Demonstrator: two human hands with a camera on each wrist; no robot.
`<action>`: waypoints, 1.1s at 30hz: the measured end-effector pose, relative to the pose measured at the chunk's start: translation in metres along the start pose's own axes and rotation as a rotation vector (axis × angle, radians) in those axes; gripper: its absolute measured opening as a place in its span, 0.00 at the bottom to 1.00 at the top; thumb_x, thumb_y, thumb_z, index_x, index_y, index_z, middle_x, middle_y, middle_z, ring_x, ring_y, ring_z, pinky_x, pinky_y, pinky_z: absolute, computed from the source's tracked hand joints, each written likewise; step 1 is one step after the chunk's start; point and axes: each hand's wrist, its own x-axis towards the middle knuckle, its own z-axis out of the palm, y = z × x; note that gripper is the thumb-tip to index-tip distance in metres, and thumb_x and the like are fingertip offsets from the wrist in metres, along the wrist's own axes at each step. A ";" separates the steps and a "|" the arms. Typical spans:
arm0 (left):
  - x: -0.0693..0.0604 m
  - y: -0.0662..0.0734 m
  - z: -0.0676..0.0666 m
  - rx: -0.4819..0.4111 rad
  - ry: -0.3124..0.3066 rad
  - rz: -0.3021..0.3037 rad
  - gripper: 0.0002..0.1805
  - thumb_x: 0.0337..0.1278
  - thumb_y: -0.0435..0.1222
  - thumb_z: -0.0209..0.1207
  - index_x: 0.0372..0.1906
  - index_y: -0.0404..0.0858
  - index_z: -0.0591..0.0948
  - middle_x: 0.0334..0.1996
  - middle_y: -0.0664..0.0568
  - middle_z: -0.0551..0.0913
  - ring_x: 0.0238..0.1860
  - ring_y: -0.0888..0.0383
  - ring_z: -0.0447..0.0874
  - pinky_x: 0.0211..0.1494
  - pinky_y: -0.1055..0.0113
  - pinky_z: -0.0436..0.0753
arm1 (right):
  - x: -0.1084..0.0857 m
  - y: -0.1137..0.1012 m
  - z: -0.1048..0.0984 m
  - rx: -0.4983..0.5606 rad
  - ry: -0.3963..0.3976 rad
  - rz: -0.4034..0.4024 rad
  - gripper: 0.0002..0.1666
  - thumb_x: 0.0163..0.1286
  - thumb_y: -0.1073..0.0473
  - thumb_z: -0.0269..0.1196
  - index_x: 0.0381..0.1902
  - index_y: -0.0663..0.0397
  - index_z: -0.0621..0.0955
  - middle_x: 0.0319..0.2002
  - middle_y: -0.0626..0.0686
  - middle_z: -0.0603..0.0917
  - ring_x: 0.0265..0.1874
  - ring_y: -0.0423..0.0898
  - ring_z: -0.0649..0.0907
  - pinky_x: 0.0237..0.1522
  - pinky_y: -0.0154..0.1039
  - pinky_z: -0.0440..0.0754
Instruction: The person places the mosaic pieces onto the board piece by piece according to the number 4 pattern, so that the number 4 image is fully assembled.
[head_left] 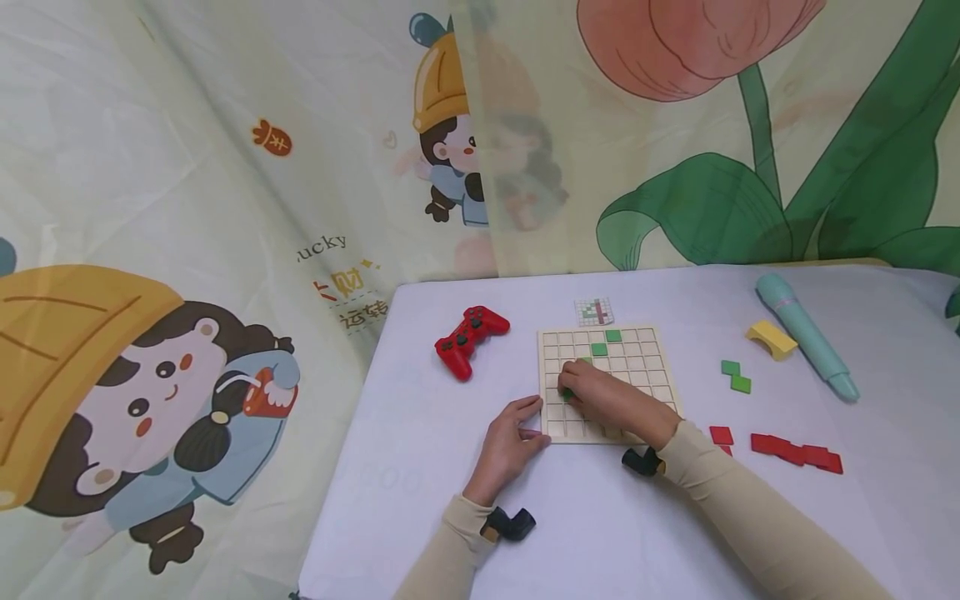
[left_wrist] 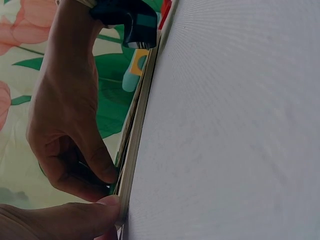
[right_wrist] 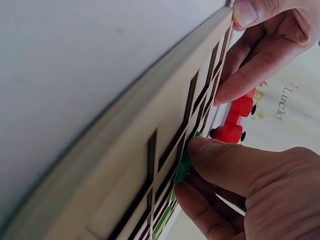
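A square wooden grid board lies on the table, with green tiles in a diagonal line of cells. My right hand reaches over its left part, and in the right wrist view the thumb and a finger pinch a green tile at the grid. My left hand touches the board's left edge near the front corner, thumb at the corner and fingers extended along the side. In the left wrist view the left thumb rests against the board's edge.
Behind the board lies a small printed grid card. A red game controller is at the back left. To the right are two green tiles, several red tiles, a yellow arch block and a teal microphone-shaped object.
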 end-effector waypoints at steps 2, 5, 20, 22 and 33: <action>0.001 0.000 0.001 0.000 -0.002 0.009 0.35 0.59 0.26 0.73 0.73 0.37 0.78 0.75 0.49 0.76 0.43 0.64 0.90 0.46 0.74 0.89 | -0.001 0.000 0.000 0.000 0.004 0.003 0.11 0.69 0.65 0.73 0.47 0.52 0.86 0.46 0.49 0.83 0.45 0.42 0.80 0.50 0.39 0.88; 0.001 0.001 0.002 -0.004 -0.006 0.006 0.35 0.59 0.26 0.73 0.73 0.37 0.79 0.75 0.50 0.77 0.43 0.64 0.90 0.46 0.75 0.89 | -0.003 0.000 -0.001 -0.001 0.003 0.004 0.11 0.70 0.65 0.73 0.48 0.52 0.86 0.46 0.49 0.83 0.44 0.42 0.80 0.49 0.39 0.88; -0.004 -0.006 -0.004 -0.007 0.015 -0.001 0.35 0.58 0.26 0.73 0.73 0.37 0.79 0.75 0.49 0.77 0.43 0.61 0.91 0.47 0.72 0.90 | -0.036 0.025 -0.035 0.149 0.071 0.123 0.16 0.74 0.67 0.68 0.58 0.56 0.84 0.57 0.56 0.85 0.59 0.54 0.84 0.62 0.51 0.88; -0.003 -0.006 -0.003 -0.013 0.019 0.004 0.35 0.58 0.26 0.73 0.72 0.37 0.79 0.75 0.49 0.77 0.43 0.60 0.91 0.46 0.71 0.90 | -0.049 0.037 -0.047 0.144 0.095 0.174 0.17 0.73 0.68 0.68 0.58 0.58 0.84 0.57 0.59 0.85 0.57 0.56 0.85 0.60 0.53 0.89; 0.001 -0.002 0.001 -0.006 0.002 0.012 0.36 0.58 0.25 0.73 0.73 0.37 0.79 0.76 0.48 0.76 0.44 0.60 0.91 0.47 0.71 0.90 | -0.140 0.115 -0.086 0.091 0.107 0.468 0.19 0.70 0.68 0.70 0.57 0.68 0.82 0.53 0.69 0.83 0.53 0.66 0.84 0.54 0.63 0.88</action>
